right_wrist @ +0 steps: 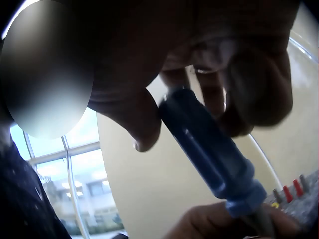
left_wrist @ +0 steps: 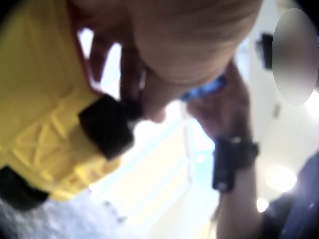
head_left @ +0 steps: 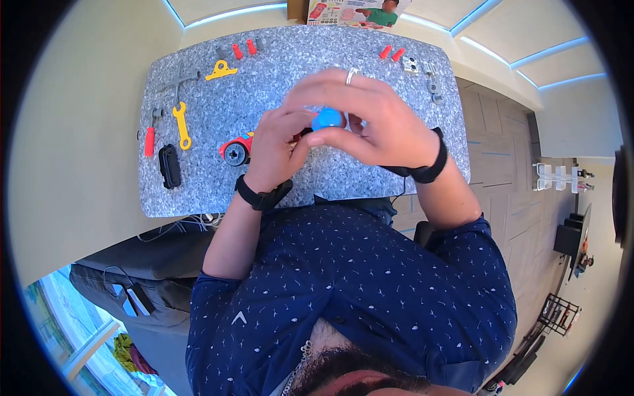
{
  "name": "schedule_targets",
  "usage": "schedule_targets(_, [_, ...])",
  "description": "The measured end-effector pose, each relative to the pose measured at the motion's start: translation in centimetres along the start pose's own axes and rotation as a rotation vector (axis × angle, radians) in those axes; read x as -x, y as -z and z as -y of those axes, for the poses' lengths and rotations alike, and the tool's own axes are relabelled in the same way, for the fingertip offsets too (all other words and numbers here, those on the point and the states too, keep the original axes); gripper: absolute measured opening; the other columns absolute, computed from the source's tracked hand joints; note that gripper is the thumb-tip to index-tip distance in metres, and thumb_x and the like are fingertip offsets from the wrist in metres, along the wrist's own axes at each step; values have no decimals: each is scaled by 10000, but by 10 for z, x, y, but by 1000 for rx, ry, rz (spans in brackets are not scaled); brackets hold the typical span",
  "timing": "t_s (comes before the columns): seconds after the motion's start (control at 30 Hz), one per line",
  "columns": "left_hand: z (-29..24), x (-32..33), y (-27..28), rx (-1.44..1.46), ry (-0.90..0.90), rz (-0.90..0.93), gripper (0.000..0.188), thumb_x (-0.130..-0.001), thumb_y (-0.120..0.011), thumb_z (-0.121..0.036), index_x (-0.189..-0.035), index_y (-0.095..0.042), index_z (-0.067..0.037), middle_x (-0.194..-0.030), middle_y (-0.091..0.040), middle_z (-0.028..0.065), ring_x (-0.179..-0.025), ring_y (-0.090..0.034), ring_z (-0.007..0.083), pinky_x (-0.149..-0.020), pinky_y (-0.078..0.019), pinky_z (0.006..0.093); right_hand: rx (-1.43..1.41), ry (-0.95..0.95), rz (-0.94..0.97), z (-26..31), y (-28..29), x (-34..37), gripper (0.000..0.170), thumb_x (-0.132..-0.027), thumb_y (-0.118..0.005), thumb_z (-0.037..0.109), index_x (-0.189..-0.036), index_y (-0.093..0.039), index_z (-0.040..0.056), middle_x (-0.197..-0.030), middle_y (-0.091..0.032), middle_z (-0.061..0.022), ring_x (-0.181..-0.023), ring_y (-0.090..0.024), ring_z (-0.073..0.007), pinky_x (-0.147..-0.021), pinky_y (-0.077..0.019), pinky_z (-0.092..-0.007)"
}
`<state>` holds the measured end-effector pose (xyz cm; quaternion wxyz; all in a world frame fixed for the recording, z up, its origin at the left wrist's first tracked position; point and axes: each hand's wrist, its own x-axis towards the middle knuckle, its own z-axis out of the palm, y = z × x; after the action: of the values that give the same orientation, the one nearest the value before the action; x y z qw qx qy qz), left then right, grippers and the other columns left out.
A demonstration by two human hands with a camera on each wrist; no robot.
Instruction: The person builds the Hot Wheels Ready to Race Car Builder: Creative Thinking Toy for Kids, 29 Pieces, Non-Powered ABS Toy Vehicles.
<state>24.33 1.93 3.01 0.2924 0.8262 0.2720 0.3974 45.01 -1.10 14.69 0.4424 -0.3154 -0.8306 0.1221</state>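
Note:
A screwdriver with a blue handle point(head_left: 328, 119) stands between the two hands; its handle point(right_wrist: 207, 144) slants in the right wrist view. The right hand point(head_left: 370, 119) has its fingers and thumb curved loosely round that handle. Around the toy vehicle point(head_left: 236, 150), red on top with a dark wheel, the left hand point(head_left: 281, 142) is curled. Fingers of the left hand also lie by the screwdriver's shaft point(right_wrist: 260, 222). The vehicle's yellow underside point(left_wrist: 45, 119) and black wheels fill the left side of the left wrist view. The screwdriver's tip is hidden.
On the speckled table point(head_left: 198, 185) lie a yellow wrench point(head_left: 181, 125), a yellow piece point(head_left: 221, 70), a grey tool point(head_left: 178, 82), a red-handled piece point(head_left: 150, 141) and a black case point(head_left: 170, 166). Small red pieces point(head_left: 391, 53) and grey parts line the far side. A printed box point(head_left: 350, 13) stands beyond.

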Motion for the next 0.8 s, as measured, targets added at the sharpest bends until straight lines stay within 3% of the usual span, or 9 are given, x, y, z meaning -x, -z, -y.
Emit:
schedule_targets(0.1, [-2, -1, 1, -26, -77, -53, 234, -900, -826, -181, -1119, -807, -103, -1089, -811, 77, -1010, -750, 328, -907, -525, 454, -134, -75, 216, -4, 17, 7, 462, -836, -983, 358, -1137, -796, 61, -965, -740, -61, -736, -684, -216, -658, -559, -340])
schedule_targets(0.17, [-6, -4, 5, -36, -84, -29, 221, -909, -822, -177, -1115, -807, -100, -1080, -809, 79, -1013, -749, 332, -899, -523, 459, -128, -200, 217, 1, 16, 7, 402, -863, -943, 321, -1122, -775, 62, -908, -709, -88, -745, -652, -287, -691, -539, -389])
schedule_targets(0.3, [-2, -3, 1, -70, -41, -14, 185, -925, -824, -184, -1085, -804, -94, -1051, -810, 82, -1014, -746, 336, -885, -519, 458, 36, -271, 38, 11, 7, 5, 338, -871, -954, 269, -1096, -792, 76, -903, -720, -67, -712, -640, -217, -649, -524, -334])
schedule_targets(0.43, [-12, -2, 4, -51, -16, -36, 132, -939, -817, -180, -1034, -800, -90, -984, -801, 78, -971, -739, 330, -858, -516, 451, -142, -70, 36, -10, 4, 8, 359, -809, -1015, 272, -1001, -784, 74, -931, -734, -58, -686, -612, -119, -612, -501, -262])
schedule_targets(0.53, [-15, -6, 1, -29, -54, -84, 105, -946, -812, -172, -1006, -795, -87, -925, -778, 77, -914, -723, 328, -820, -507, 453, -18, -135, 57, -6, 15, 14, 318, -833, -994, 239, -978, -761, 77, -1123, -765, -100, -695, -593, -111, -632, -501, -262])
schedule_targets(0.63, [-17, -8, 0, -5, -22, -98, 93, -946, -811, -163, -998, -791, -88, -879, -748, 78, -870, -703, 328, -794, -492, 461, 99, -230, 37, 7, 10, 12, 261, -885, -927, 209, -1036, -755, 81, -1242, -771, -89, -794, -686, -212, -728, -561, -335])
schedule_targets(0.7, [-15, -6, 1, 51, 72, -58, 94, -941, -816, -164, -992, -789, -91, -862, -734, 81, -856, -694, 330, -785, -485, 467, -10, -296, 41, 8, 8, 11, 232, -908, -888, 184, -1072, -757, 86, -1265, -766, -75, -866, -734, -270, -790, -592, -379])
schedule_targets(0.8, [-14, -6, 6, -16, -11, -41, 98, -935, -819, -165, -999, -793, -95, -846, -718, 82, -837, -684, 330, -780, -477, 475, -232, -308, 48, 6, 11, 7, 184, -929, -852, 138, -1085, -765, 92, -1258, -763, -74, -914, -728, -285, -816, -596, -392])
